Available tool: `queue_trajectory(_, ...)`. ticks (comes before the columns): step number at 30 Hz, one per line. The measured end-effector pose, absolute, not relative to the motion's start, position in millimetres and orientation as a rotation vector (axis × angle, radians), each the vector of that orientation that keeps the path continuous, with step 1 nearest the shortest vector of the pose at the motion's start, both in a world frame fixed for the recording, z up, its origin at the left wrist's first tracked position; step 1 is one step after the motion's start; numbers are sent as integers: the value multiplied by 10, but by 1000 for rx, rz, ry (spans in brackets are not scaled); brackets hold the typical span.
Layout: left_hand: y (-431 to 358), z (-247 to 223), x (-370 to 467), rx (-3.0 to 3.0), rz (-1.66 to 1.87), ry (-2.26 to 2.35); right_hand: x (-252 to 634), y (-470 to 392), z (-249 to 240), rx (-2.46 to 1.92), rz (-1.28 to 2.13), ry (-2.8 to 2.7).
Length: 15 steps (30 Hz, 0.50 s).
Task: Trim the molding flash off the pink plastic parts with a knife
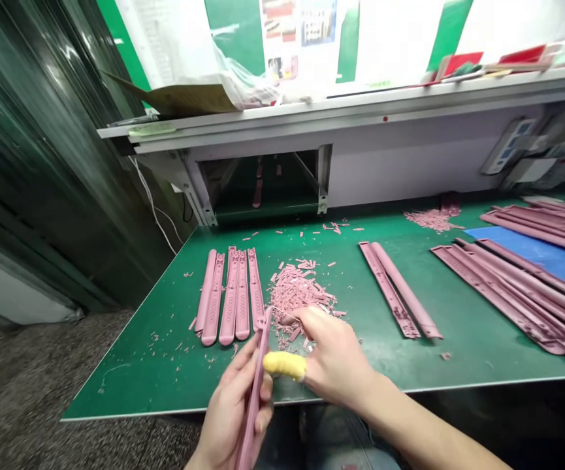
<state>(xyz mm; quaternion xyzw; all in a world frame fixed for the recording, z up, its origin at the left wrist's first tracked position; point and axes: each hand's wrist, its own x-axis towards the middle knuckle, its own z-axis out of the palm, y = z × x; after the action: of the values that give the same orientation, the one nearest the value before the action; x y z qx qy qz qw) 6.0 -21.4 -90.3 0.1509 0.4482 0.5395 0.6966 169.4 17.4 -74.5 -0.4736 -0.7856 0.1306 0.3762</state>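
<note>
A long pink plastic strip is held at a slant over the front edge of the green table. My left hand is wrapped round it, fingers closed. At its upper end is my right hand, its thumb in a yellow finger cover against the strip. The right fingers are bent together; what they hold, a thin light line near the tip, is too small to name. Behind the hands lies a heap of small pink scraps. Several pink strips lie side by side left of the heap.
Two pink strips lie right of the heap. Farther right are more strips and a blue sheet. A second scrap pile sits at the back. A metal-edged shelf crosses above the table, with a cardboard piece on it.
</note>
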Motion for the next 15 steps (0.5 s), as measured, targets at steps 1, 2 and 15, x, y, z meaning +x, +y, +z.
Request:
queue_trajectory(1, -274, -910, 75, 341, 1171, 984, 1688, 225, -704, -1241, 286, -2028)
queue_trajectory(2, -316, -905, 86, 346, 1147, 968, 1674, 246, -686, -1263, 246, -2049)
queue_trajectory(15, -311, -779, 54, 382, 1193, 1016, 1599, 57, -702, -1164, 267, -2329)
